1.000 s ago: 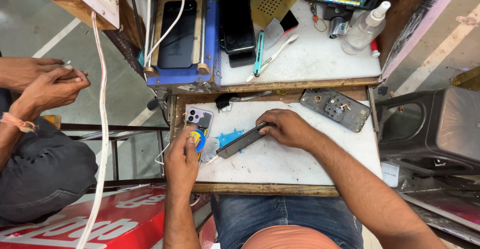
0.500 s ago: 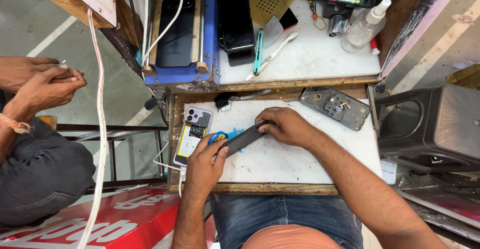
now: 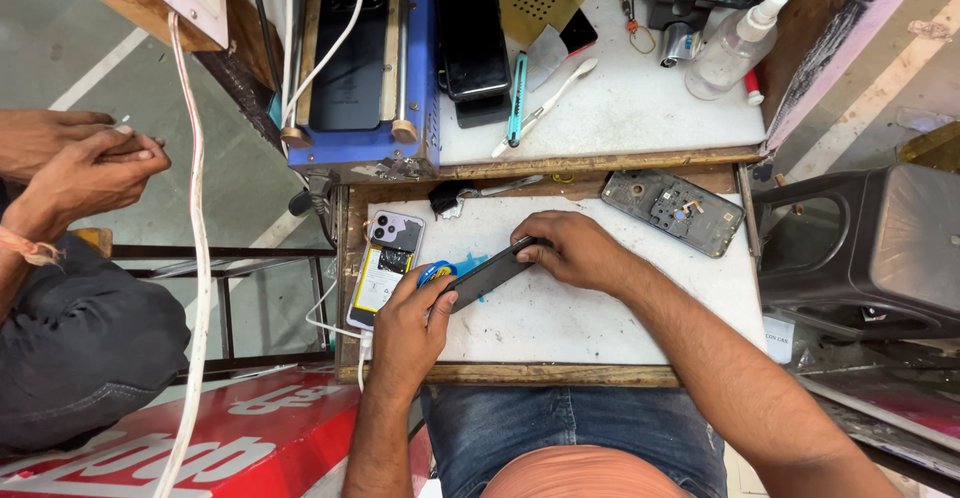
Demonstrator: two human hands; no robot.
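1. Small repair stall: white worktop point(image 3: 600, 328) with a wooden edge, a raised shelf behind it, concrete floor to the left.
2. Dark phone point(image 3: 487, 273) lies tilted on one long edge near the worktop's left-centre, held between both hands.
3. Left hand point(image 3: 410, 323) is closed on the phone's lower-left end, thumb on top; a blue round tool point(image 3: 436, 273) sits just beside the fingers, whether gripped I cannot tell.
4. Right hand point(image 3: 570, 250) is curled over the upper-right end, fingertips pressing the edge.
5. Handling judgement: thin, rigid, light slab; glass face probably fragile and slick. Best held by the long edges and corners, not flat across the face; bending load should be avoided.
6. Nearby: a purple phone point(image 3: 388, 263) with its cable on the left, just beside the left hand; an opened phone frame point(image 3: 672, 210) at upper right, well apart.
7. Another person's clasped hands point(image 3: 85, 163) at far left, off the worktop.
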